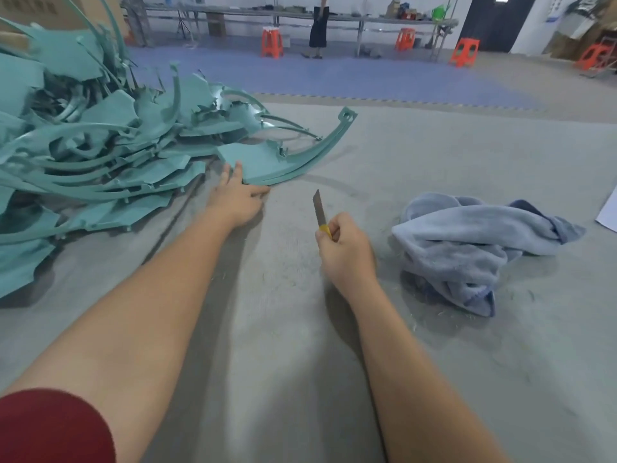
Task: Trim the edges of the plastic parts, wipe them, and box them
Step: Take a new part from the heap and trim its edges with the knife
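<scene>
A big heap of teal plastic parts (86, 145) with ragged flash lies on the grey floor at the left. The nearest curved part (267, 162) sticks out to the right of the heap. My left hand (237, 198) reaches to the near edge of that part, fingers under or against it and thumb lying along the edge. My right hand (344, 252) grips a utility knife (320, 210) with a yellow handle, blade pointing up and away. A crumpled blue cloth (467, 248) lies on the floor to the right of the knife hand.
White sheet corner (607, 212) at the right edge. Blue floor mats (334, 78) lie farther back. Orange stools (272, 41) stand by long benches, and a person (319, 25) stands there. Cardboard boxes (50, 11) sit behind the heap.
</scene>
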### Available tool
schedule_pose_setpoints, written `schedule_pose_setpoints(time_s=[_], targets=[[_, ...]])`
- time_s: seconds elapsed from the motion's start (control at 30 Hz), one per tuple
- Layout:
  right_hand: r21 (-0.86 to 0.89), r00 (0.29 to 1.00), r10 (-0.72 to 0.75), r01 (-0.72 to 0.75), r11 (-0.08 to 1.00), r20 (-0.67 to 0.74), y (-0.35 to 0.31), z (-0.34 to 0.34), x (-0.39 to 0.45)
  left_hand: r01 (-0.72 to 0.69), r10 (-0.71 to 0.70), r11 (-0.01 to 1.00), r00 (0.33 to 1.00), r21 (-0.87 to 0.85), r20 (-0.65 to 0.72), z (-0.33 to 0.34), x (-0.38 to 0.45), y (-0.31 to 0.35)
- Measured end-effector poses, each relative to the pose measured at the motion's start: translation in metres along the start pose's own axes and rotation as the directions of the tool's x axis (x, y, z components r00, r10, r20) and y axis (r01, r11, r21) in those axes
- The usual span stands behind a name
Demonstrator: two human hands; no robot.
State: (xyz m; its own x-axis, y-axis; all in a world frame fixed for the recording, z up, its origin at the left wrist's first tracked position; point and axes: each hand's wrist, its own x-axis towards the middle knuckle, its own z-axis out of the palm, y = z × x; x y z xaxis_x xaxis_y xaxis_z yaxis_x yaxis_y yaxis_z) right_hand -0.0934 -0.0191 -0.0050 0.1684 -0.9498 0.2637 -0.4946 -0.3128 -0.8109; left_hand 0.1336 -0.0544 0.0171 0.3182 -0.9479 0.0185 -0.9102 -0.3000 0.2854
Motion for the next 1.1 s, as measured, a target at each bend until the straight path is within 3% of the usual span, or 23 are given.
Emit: schedule_pose_setpoints(time_s=[0.1,0.2,0.27,0.33,0.4,0.47,0.53,0.6,0.83,0.93,1.0,1.1], targets=[[-0.017,1.0,0.023,-0.023,1.0,-0.005,0.004,0.003,0.004,-0.031,0.031,0.999,0.999,0.037,0.027,0.001,0.005,-0.004],[-0.043,1.0,0.029,-0.029,0.999,0.0,0.005,0.006,0.005,-0.123,0.127,0.99,0.991,0.067,-0.05,0.002,0.002,-0.004],[-0.023,0.999,0.037,-0.037,0.999,-0.009,0.005,0.006,0.005,-0.196,0.18,0.973,0.974,-0.122,-0.135,0.0,-0.007,-0.002],[0.02,0.998,0.058,-0.058,0.998,-0.013,0.004,0.006,0.004,-0.21,0.121,0.864,0.969,-0.458,-0.215,-0.004,-0.021,0.002],[0.107,0.995,0.102,-0.1,0.989,-0.013,0.002,0.005,0.004,-0.206,0.027,0.802,0.95,-0.561,-0.311,-0.005,-0.03,0.004],[0.196,0.989,0.146,-0.139,0.971,-0.024,0.001,0.003,0.004,-0.169,0.04,0.88,0.958,-0.444,-0.286,-0.002,-0.034,0.004],[0.262,0.984,0.17,-0.153,0.953,-0.046,-0.001,0.002,0.005,-0.104,0.085,0.968,0.992,-0.228,-0.093,0.005,-0.038,0.001],[0.298,0.983,0.178,-0.154,0.942,-0.052,-0.001,0.001,0.005,-0.074,0.07,0.988,0.997,-0.139,-0.038,0.007,-0.044,0.003],[0.425,0.982,0.175,-0.128,0.896,-0.072,-0.001,-0.004,0.003,-0.064,0.121,0.932,0.983,-0.356,0.141,-0.02,-0.078,0.016],[0.458,0.979,0.189,-0.135,0.879,-0.074,-0.002,-0.007,0.001,-0.001,0.013,0.886,1.0,-0.465,0.022,-0.009,-0.096,0.015],[0.474,0.977,0.199,-0.139,0.869,-0.077,-0.003,-0.007,-0.001,0.066,-0.125,0.923,0.983,-0.379,-0.132,0.009,-0.107,0.013],[0.478,0.973,0.202,-0.125,0.87,-0.112,-0.003,-0.01,-0.004,0.084,-0.143,0.97,0.957,-0.23,-0.252,0.022,-0.117,0.016]])
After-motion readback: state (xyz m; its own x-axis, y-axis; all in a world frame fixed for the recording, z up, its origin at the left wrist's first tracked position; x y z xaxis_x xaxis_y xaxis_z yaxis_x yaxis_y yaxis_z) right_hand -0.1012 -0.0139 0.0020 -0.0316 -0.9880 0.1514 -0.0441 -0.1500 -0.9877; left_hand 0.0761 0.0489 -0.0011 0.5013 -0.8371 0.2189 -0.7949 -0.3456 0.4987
